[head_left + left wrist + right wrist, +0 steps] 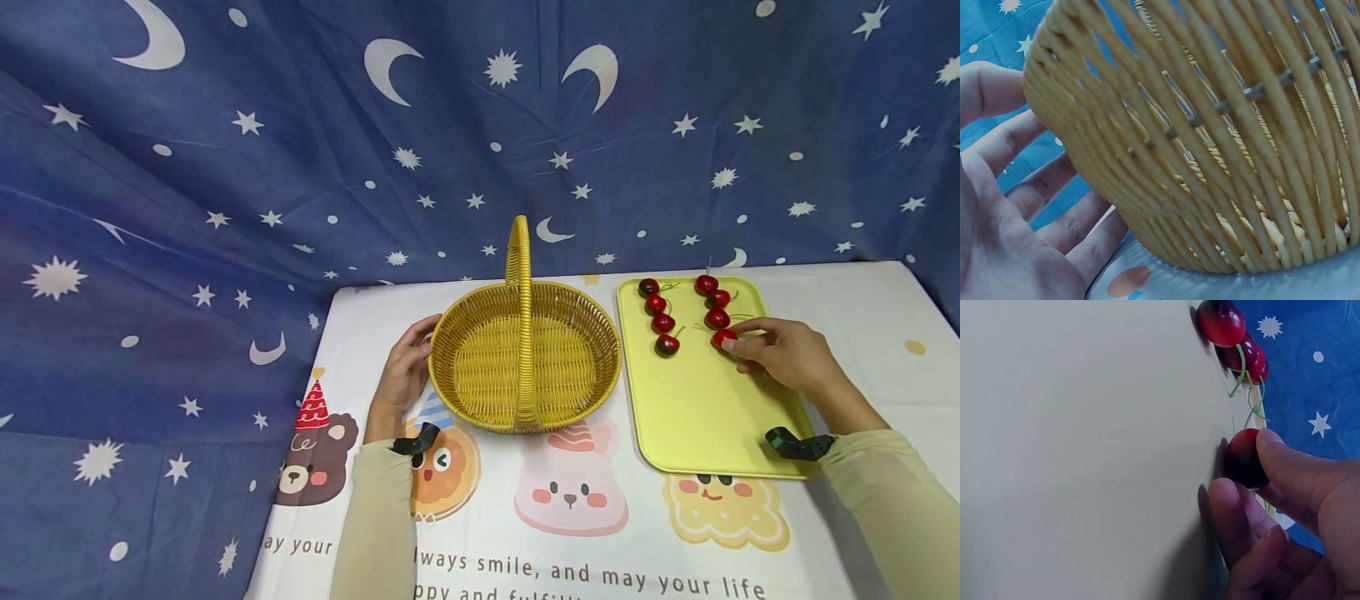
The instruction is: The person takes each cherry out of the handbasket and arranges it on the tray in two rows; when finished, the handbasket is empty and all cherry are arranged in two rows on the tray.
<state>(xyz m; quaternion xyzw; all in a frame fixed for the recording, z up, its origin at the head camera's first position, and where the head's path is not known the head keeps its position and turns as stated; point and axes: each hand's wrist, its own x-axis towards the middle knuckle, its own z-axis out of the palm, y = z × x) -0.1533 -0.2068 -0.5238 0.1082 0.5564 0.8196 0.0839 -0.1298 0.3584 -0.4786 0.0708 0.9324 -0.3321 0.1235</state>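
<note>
A yellow wicker basket (480,367) with a tall handle stands mid-table, and nothing lies in it. My left hand (405,367) rests against its left side, fingers fairly straight and touching the woven wall (1147,156). On the yellow tray (720,425) to the right, red cherries with green stems lie in two columns. My right hand (787,354) pinches the nearest cherry (1247,456) of the right column between thumb and fingers, at the tray's surface. Beyond it sit three more cherries (717,317). Several cherries (663,323) make up the left column.
A white tablecloth (480,500) printed with cartoon animals and lettering covers the table. Behind it and on the left hangs a blue curtain (450,150) with moons and stars. The basket's right rim comes close to the tray's left edge.
</note>
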